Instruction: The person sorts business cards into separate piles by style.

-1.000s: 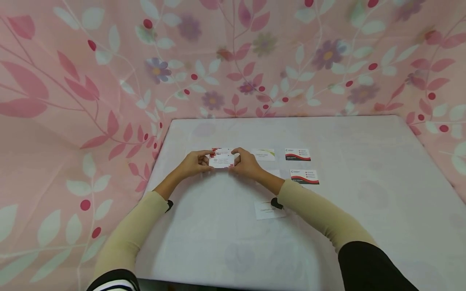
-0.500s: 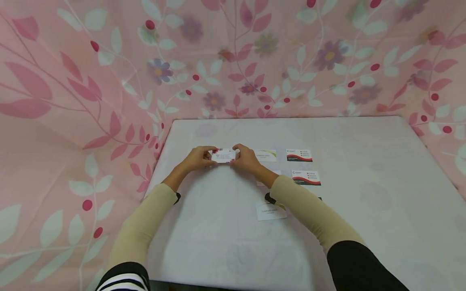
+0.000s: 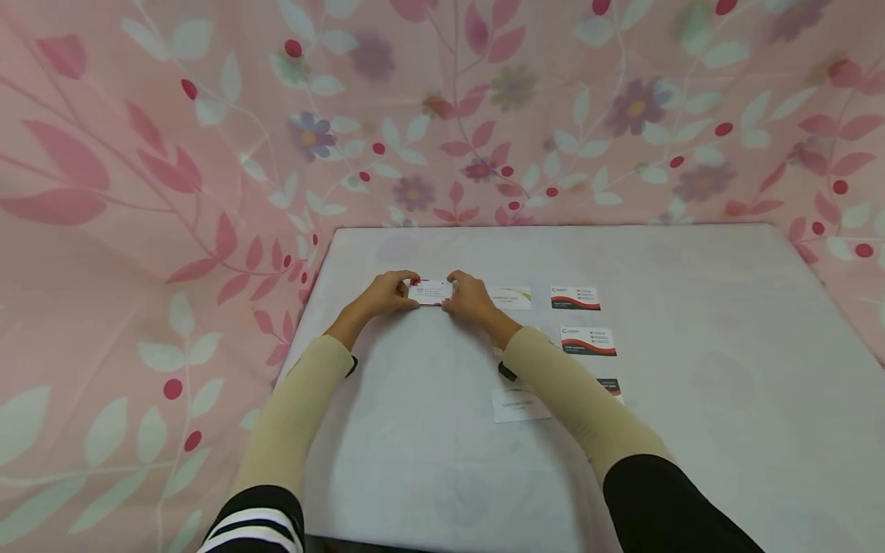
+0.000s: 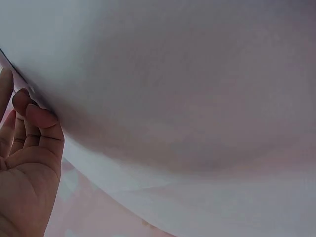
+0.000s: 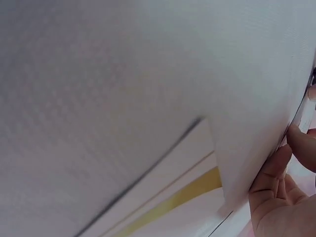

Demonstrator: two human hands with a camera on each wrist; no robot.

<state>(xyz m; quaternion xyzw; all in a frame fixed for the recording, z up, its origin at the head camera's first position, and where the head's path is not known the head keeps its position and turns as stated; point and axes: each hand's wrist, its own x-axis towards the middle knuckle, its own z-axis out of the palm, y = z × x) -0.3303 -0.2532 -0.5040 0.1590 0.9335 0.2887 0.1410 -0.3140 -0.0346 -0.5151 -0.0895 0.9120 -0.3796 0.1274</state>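
Observation:
A white business card (image 3: 432,293) with red floral corners lies between my two hands toward the back left of the table. My left hand (image 3: 387,295) pinches its left edge with thumb and fingers. On the opposite edge, my right hand (image 3: 474,299) has the same kind of pinch. Whether the card touches the cloth I cannot tell. In the left wrist view the curled fingers of my left hand (image 4: 34,158) show at the left edge. The right wrist view has my right hand (image 5: 281,192) low at the right, beyond a gold-striped card (image 5: 173,197).
Right of my hands lies a green-striped card (image 3: 512,298). Two red-and-black cards (image 3: 575,298) stand in a column farther right, with another partly hidden card (image 3: 611,387) below. A white card (image 3: 518,405) lies under my right forearm. Pink floral cloth (image 3: 442,115) hangs behind the white table (image 3: 415,461).
Both hands have lowered the floral card and shifted it slightly away from me. It now looks flatter than a second ago. The other cards keep their places on the table.

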